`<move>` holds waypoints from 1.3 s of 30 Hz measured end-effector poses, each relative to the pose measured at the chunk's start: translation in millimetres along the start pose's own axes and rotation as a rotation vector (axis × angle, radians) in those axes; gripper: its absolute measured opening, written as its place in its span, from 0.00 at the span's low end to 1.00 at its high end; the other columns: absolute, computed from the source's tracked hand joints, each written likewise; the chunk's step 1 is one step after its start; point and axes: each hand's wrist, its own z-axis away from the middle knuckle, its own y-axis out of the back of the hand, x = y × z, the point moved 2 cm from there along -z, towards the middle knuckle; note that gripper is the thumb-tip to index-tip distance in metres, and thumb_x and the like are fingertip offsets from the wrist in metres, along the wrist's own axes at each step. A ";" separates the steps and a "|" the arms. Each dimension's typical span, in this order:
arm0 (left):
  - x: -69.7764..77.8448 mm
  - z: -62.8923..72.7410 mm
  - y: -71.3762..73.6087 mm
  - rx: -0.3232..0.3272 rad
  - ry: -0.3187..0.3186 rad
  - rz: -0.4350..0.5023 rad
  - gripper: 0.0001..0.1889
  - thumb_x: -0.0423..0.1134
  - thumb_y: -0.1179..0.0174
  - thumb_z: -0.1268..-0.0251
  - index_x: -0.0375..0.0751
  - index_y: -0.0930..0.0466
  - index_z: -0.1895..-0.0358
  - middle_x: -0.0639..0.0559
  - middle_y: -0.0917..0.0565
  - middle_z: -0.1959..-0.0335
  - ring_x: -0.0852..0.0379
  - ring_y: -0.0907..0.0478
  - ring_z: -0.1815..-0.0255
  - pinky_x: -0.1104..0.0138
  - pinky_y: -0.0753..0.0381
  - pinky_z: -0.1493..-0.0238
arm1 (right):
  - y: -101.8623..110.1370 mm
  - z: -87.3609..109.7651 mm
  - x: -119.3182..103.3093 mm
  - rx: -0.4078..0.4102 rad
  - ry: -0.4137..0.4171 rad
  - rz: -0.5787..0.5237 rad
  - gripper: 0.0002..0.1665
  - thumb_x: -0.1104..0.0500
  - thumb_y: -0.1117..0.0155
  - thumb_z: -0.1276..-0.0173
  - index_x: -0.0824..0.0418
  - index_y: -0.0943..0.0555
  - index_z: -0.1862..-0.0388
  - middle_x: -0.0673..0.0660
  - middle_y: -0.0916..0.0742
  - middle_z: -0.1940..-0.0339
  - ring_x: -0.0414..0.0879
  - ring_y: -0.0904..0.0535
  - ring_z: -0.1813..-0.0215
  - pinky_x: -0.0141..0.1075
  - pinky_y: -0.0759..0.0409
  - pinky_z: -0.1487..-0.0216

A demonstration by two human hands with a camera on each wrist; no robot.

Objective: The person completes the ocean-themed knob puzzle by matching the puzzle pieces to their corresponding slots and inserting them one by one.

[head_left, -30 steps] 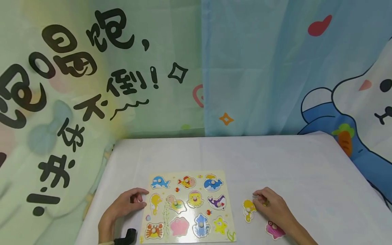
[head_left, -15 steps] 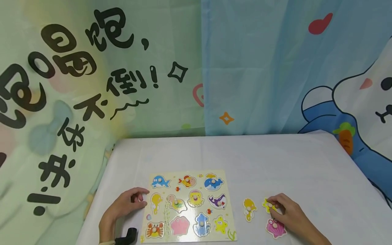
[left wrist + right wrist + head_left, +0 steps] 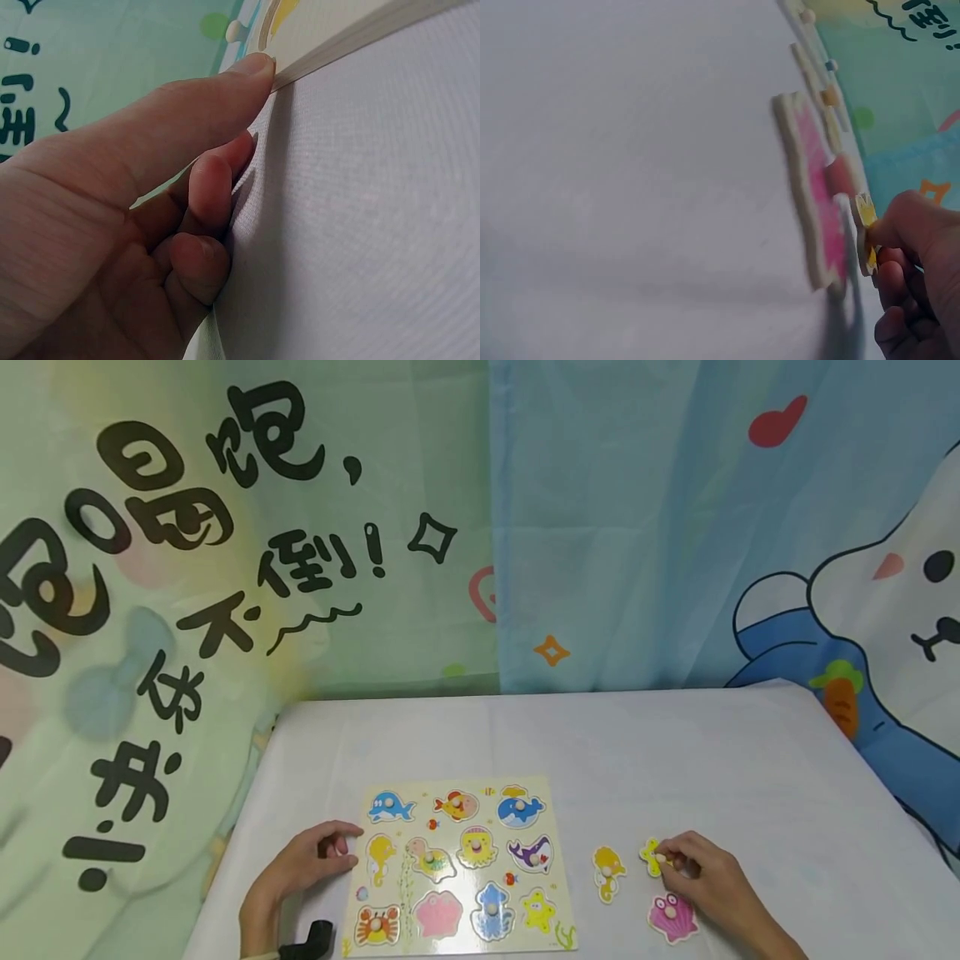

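Note:
My right hand (image 3: 705,877) pinches a yellow starfish puzzle piece (image 3: 649,857) close over the table, thumb and fingertips together at its middle. In the right wrist view this starfish piece (image 3: 865,217) stands near edge-on between the fingertips. Just below the hand lies a pink shell piece (image 3: 672,918) with a round knob, and to its left a yellow seahorse piece (image 3: 607,875). My left hand (image 3: 303,860) touches the left edge of the wooden puzzle board (image 3: 465,785). In the left wrist view its thumb (image 3: 217,97) rests against the board's edge (image 3: 337,60), other fingers loosely curled.
The board carries several knobbed sea-animal pieces, among them a crab (image 3: 377,926) and a squid (image 3: 492,914). A pink shell-shaped recess (image 3: 438,914) shows in its lower row. White cloth (image 3: 630,743) covers the table, and printed curtains (image 3: 600,527) hang behind.
The right hand shifted right and slightly down from beside the seahorse piece to above the shell piece, with the starfish piece at its fingertips. The left hand stays at the board's edge.

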 end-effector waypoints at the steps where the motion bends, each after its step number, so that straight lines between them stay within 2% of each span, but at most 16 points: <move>1: -0.5 0.1 -0.1 -0.001 -0.004 -0.003 0.21 0.43 0.30 0.45 0.43 0.19 0.48 0.52 0.27 0.69 0.64 0.32 0.68 0.72 0.33 0.66 | -0.6 -0.9 -2.1 0.013 -0.005 -0.001 0.17 0.71 0.25 0.54 0.54 0.17 0.69 0.42 0.22 0.71 0.30 0.32 0.71 0.22 0.34 0.73; 5: -1.8 -0.2 -0.6 -0.005 -0.025 -0.013 0.20 0.44 0.30 0.44 0.43 0.19 0.49 0.52 0.27 0.69 0.65 0.31 0.69 0.72 0.33 0.66 | -7.8 -2.8 -21.7 0.045 0.011 -0.025 0.17 0.72 0.25 0.54 0.54 0.17 0.70 0.43 0.21 0.70 0.30 0.32 0.71 0.22 0.34 0.73; 10: -2.7 0.4 0.1 -0.002 -0.028 -0.017 0.20 0.43 0.30 0.44 0.43 0.19 0.49 0.53 0.27 0.69 0.65 0.32 0.69 0.72 0.33 0.66 | -32.3 1.4 -63.3 0.028 0.084 -0.078 0.18 0.72 0.24 0.56 0.54 0.16 0.69 0.41 0.21 0.69 0.29 0.31 0.71 0.23 0.32 0.73; 15: -1.8 1.3 1.4 0.003 -0.021 -0.027 0.20 0.43 0.30 0.44 0.43 0.20 0.48 0.52 0.27 0.69 0.65 0.32 0.69 0.72 0.33 0.66 | -60.9 9.8 -104.8 -0.129 0.072 -0.102 0.15 0.67 0.26 0.52 0.52 0.16 0.67 0.39 0.21 0.67 0.28 0.30 0.66 0.24 0.24 0.64; 17: -0.8 0.9 1.4 0.003 -0.025 -0.032 0.20 0.43 0.30 0.44 0.43 0.20 0.48 0.52 0.27 0.69 0.65 0.32 0.69 0.72 0.33 0.66 | -70.1 11.6 -116.2 -0.198 0.047 -0.092 0.12 0.65 0.27 0.50 0.51 0.17 0.68 0.39 0.21 0.67 0.28 0.31 0.66 0.26 0.24 0.63; 20: 0.0 -0.1 -0.1 0.001 -0.032 -0.038 0.19 0.42 0.30 0.44 0.43 0.19 0.49 0.53 0.27 0.69 0.65 0.32 0.69 0.72 0.32 0.67 | -79.6 13.4 -123.1 -0.242 0.050 -0.103 0.11 0.64 0.27 0.49 0.52 0.18 0.68 0.40 0.22 0.68 0.28 0.32 0.67 0.25 0.26 0.65; 24: -0.6 0.3 0.3 0.004 -0.030 -0.045 0.19 0.42 0.30 0.44 0.43 0.19 0.49 0.53 0.27 0.69 0.65 0.32 0.69 0.72 0.32 0.67 | -86.7 14.8 -127.5 -0.231 0.051 -0.118 0.11 0.63 0.26 0.50 0.52 0.18 0.70 0.40 0.22 0.69 0.28 0.33 0.67 0.25 0.28 0.66; 31: 0.4 0.1 0.0 0.010 -0.021 -0.046 0.20 0.42 0.30 0.45 0.43 0.19 0.48 0.53 0.27 0.69 0.65 0.32 0.68 0.72 0.33 0.66 | -86.7 14.5 -132.3 -0.229 0.041 -0.082 0.10 0.63 0.26 0.50 0.53 0.18 0.70 0.40 0.25 0.71 0.27 0.36 0.69 0.24 0.32 0.68; 39: 0.1 -0.2 -0.2 0.006 -0.020 -0.034 0.20 0.43 0.30 0.45 0.43 0.19 0.48 0.52 0.27 0.69 0.64 0.32 0.69 0.72 0.33 0.66 | -86.8 15.1 -139.9 -0.254 -0.017 -0.009 0.09 0.63 0.28 0.51 0.52 0.20 0.72 0.39 0.29 0.74 0.27 0.39 0.70 0.23 0.36 0.68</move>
